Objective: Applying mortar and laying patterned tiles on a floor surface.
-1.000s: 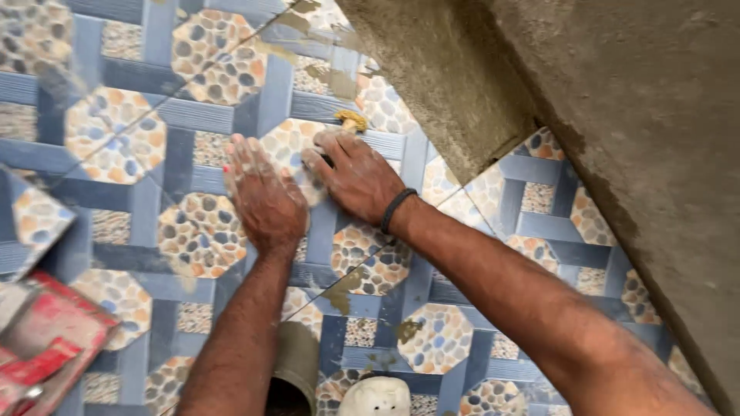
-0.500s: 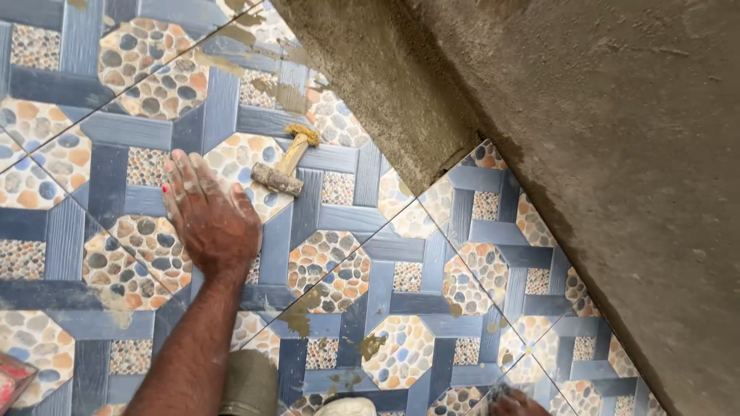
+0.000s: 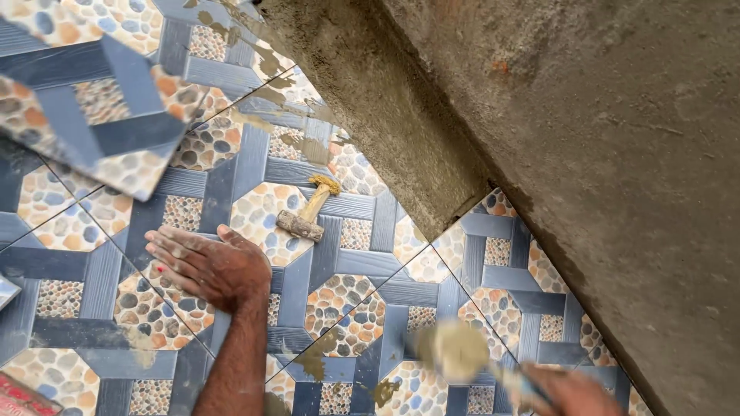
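While the right hand (image 3: 566,393) grips a blurred trowel (image 3: 462,353) loaded with mortar at the bottom edge, near and to the right of the mallet (image 3: 307,213), the left hand (image 3: 208,266) lies flat with fingers spread on the patterned tile floor (image 3: 362,296), just left of and below the mallet. Beyond the mallet, a loose tile (image 3: 92,108) shows tilted at upper left, and a rough grey wall (image 3: 586,139) rises to the mallet's right.

A mallet (image 3: 307,216) lies on the patterned floor (image 3: 362,293) near a grey cement wall (image 3: 586,154). A loose tile (image 3: 85,100) sits upper left, mortar smears (image 3: 312,362) on joints.
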